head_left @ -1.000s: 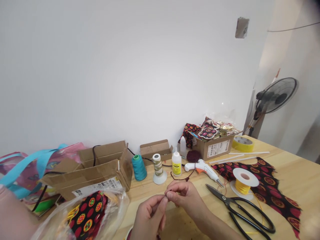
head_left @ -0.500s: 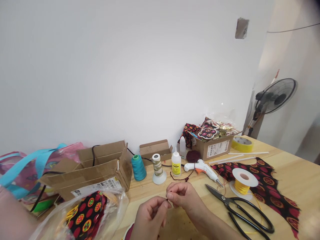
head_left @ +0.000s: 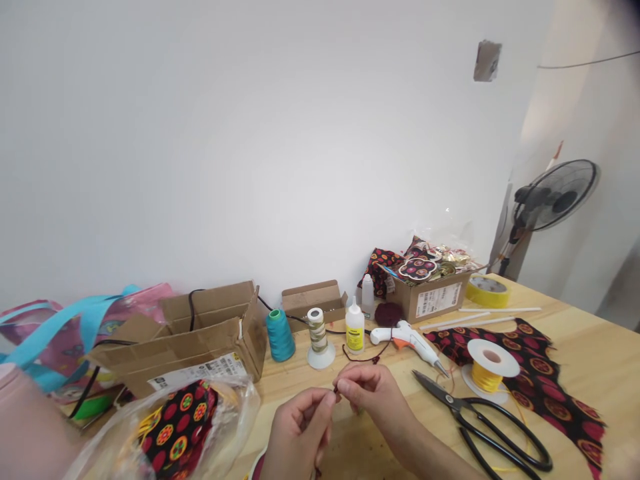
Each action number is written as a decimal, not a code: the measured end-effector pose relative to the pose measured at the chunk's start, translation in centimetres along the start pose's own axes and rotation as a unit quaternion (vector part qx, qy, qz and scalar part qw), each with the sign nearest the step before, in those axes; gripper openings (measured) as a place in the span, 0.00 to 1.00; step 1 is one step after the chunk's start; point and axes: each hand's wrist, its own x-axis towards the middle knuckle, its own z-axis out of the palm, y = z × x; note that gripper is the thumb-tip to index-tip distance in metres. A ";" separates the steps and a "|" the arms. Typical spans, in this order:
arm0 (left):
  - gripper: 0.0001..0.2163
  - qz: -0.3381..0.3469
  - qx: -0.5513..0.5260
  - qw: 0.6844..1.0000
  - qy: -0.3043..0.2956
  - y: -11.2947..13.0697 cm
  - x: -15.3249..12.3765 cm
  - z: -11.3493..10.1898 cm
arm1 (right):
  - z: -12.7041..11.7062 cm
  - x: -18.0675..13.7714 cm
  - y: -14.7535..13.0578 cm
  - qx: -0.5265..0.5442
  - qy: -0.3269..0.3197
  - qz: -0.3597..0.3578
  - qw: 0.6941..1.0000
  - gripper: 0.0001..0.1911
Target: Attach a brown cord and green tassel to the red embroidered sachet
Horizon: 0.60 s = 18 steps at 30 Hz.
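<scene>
My left hand (head_left: 299, 427) is closed in a pinch, thumb against forefinger. My right hand (head_left: 379, 400) meets it at the fingertips, also pinching. Between them shows a short bit of thin dark cord (head_left: 336, 389); most of it is hidden by the fingers. Under my left wrist, a round white-rimmed item with dark red inside (head_left: 257, 465) is largely covered. Black-handled scissors (head_left: 460, 405) lie to the right of my right hand, blades partly apart. Beyond the hands stand a yellow-labelled glue bottle (head_left: 355, 330) and a white glue gun (head_left: 407, 339) lying on its side.
Left are an open cardboard box (head_left: 200, 353) and a plastic bag of patterned fabric (head_left: 175, 427). Thread cones, teal (head_left: 281, 337) and camouflage-coloured (head_left: 318, 333), stand behind. Right are a yellow cord spool (head_left: 493, 360), patterned cloth (head_left: 545, 380), tape (head_left: 487, 291) and a filled box (head_left: 430, 297).
The view has shifted slightly, so the tabletop things sit a little farther right. Both hands stay together at the fingertips, with the left fingers slightly higher.
</scene>
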 end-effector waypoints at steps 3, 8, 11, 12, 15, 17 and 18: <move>0.16 0.001 -0.017 1.000 0.003 0.0 0.0 0.0 | 0.0 0.0 -0.1 -0.029 0.001 -0.021 0.999 0.11; 0.14 -0.003 -0.091 0.996 0.017 -0.1 0.3 -0.1 | -0.2 0.0 0.1 -0.038 0.017 -0.012 0.999 0.09; 0.14 -0.034 -0.120 0.992 0.024 -0.1 0.3 -0.2 | -0.2 0.1 0.4 -0.040 0.032 0.001 0.999 0.10; 0.14 -0.042 -0.126 0.991 0.029 0.0 0.4 -0.1 | -0.2 0.1 0.5 -0.042 0.033 0.005 0.999 0.10; 0.15 -0.055 -0.132 0.989 0.034 0.1 0.4 -0.1 | -0.1 0.1 0.8 -0.049 0.019 -0.001 0.999 0.11; 0.15 -0.055 -0.126 0.990 0.024 0.0 0.5 -0.2 | 0.0 0.0 0.9 -0.063 0.006 -0.017 0.998 0.12; 0.15 -0.052 -0.122 0.991 0.019 -0.1 0.5 -0.2 | 0.1 0.0 1.0 -0.072 0.002 -0.026 0.997 0.12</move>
